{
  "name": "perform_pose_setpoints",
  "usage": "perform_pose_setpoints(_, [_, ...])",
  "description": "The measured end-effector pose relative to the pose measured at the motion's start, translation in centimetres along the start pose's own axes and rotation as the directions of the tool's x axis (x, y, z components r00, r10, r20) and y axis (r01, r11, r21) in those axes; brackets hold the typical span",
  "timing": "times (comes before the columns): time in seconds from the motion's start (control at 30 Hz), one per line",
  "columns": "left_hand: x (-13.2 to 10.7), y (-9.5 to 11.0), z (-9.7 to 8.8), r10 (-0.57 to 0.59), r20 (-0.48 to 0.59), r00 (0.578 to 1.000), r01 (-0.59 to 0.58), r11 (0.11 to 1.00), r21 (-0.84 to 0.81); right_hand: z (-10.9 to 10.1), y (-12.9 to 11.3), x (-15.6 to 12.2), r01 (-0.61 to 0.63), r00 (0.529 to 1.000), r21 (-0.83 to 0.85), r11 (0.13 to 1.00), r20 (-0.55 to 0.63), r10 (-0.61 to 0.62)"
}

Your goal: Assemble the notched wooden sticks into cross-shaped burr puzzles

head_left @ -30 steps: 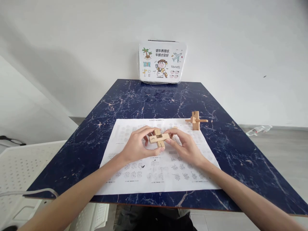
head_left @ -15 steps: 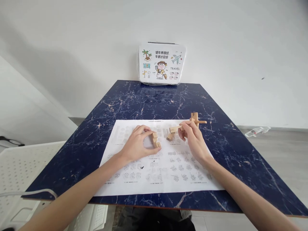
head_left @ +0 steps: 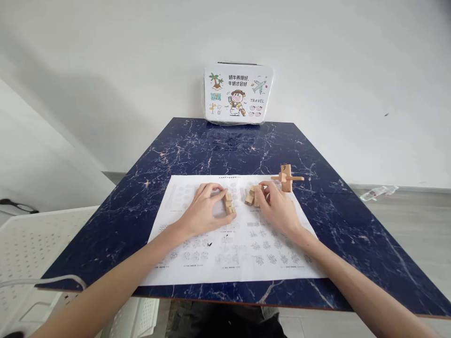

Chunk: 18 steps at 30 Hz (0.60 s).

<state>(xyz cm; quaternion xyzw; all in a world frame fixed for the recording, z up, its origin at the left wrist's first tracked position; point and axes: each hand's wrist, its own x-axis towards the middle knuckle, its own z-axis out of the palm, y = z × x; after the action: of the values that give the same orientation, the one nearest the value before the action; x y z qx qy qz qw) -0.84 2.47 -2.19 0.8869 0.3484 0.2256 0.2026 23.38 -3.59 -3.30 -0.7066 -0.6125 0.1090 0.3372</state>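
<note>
My left hand [head_left: 204,205] grips a small notched wooden puzzle piece [head_left: 229,204] between thumb and fingertips, its long side pointing toward me, just over the printed sheet [head_left: 211,272]. To its right, the curled fingers of my right hand [head_left: 278,203] are closed on a wooden puzzle piece [head_left: 256,197]. That piece lies against another light wooden block [head_left: 248,201], and my fingers partly cover them. Beyond my right hand, an assembled wooden cross-shaped puzzle [head_left: 286,177] with a dark mark on its upright part sits at the sheet's far right corner.
A white case with cartoon prints [head_left: 237,94] stands against the wall at the back of the dark blue marbled table [head_left: 225,150]. White perforated racks [head_left: 42,244] and a cable [head_left: 59,279] are at the left. A clear plastic item [head_left: 378,192] lies off to the right.
My right hand has come down and slightly left, bringing its piece from a sideways pose to rest among the blocks. My left hand keeps its piece in nearly the same place.
</note>
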Motion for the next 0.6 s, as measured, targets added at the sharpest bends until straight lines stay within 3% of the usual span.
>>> perform_pose_setpoints(0.23, [-0.1,0.0,0.0,0.027,-0.005,1.0,-0.027,0.999,0.033,0.4,0.5,0.1,0.107,0.994,0.021,0.994,0.006,-0.107])
perform_pose_setpoints(0.6, [-0.1,0.2,0.1,0.007,-0.019,1.0,-0.007,1.0,-0.002,0.5,-0.7,-0.6,0.214,0.946,0.367,0.905,0.153,-0.286])
